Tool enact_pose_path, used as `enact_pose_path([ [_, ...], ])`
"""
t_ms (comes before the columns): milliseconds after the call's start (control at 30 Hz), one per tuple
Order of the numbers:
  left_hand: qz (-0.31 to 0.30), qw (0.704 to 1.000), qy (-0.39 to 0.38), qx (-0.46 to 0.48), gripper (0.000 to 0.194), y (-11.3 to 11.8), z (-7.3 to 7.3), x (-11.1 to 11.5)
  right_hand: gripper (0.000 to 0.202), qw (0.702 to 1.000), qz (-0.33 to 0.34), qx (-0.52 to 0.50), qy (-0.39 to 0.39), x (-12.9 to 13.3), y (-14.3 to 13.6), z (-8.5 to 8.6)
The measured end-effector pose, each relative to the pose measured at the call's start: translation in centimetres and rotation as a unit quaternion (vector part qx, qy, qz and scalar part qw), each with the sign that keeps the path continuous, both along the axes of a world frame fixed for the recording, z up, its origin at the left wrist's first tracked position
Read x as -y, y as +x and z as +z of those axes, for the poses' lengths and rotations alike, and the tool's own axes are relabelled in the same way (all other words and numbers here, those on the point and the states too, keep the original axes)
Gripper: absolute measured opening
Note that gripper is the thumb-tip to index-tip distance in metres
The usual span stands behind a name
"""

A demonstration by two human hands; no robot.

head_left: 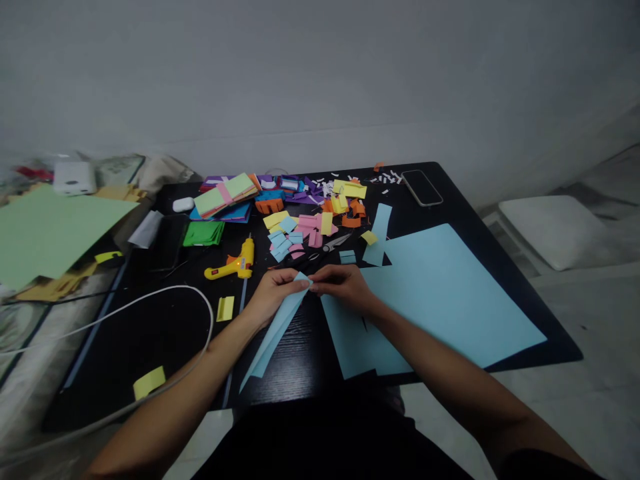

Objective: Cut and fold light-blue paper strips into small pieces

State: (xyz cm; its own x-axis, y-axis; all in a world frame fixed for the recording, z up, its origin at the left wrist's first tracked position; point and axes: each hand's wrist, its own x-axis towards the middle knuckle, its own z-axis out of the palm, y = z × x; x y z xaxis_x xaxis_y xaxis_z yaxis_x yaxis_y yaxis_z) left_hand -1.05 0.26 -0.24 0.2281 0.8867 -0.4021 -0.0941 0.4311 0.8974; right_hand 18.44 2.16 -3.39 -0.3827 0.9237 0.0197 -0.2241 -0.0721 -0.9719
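A folded light blue paper strip (280, 329) hangs slantwise over the near part of the black table. My left hand (277, 291) pinches its upper end between thumb and fingers. At the same end, the fingertips of my right hand (341, 285) are pressed together on the tip of the strip. Large light blue sheets (445, 293) lie under and beside my right forearm, and a separate light blue strip (379, 233) rests behind them. Just beyond my hands are scissors (336, 244) and a small blue folded piece (347, 257).
A yellow glue gun (233, 263) lies left of my hands. Behind are colored paper pieces (313, 230), a paper stack (227, 195) and a phone (421, 188). A white cable (203, 293) arcs over my left forearm. Green paper (55, 230) is at far left.
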Motion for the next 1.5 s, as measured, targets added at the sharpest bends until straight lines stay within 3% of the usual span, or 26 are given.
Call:
enact_pose_path([
  [1000, 0.002, 1.000, 0.017, -0.015, 0.026, 0.28, 0.18, 0.01, 0.025, 1.000, 0.010, 0.008, 0.007, 0.10, 0.01, 0.11],
  [1200, 0.002, 0.999, 0.029, -0.022, 0.026, 0.29, -0.07, 0.01, 0.032, 0.999, 0.037, -0.008, -0.033, 0.28, -0.08, 0.39],
  [1500, -0.012, 0.999, 0.030, -0.026, 0.030, 0.48, -0.37, 0.27, 0.032, 0.998, 0.061, 0.023, -0.002, 0.28, -0.02, 0.30],
])
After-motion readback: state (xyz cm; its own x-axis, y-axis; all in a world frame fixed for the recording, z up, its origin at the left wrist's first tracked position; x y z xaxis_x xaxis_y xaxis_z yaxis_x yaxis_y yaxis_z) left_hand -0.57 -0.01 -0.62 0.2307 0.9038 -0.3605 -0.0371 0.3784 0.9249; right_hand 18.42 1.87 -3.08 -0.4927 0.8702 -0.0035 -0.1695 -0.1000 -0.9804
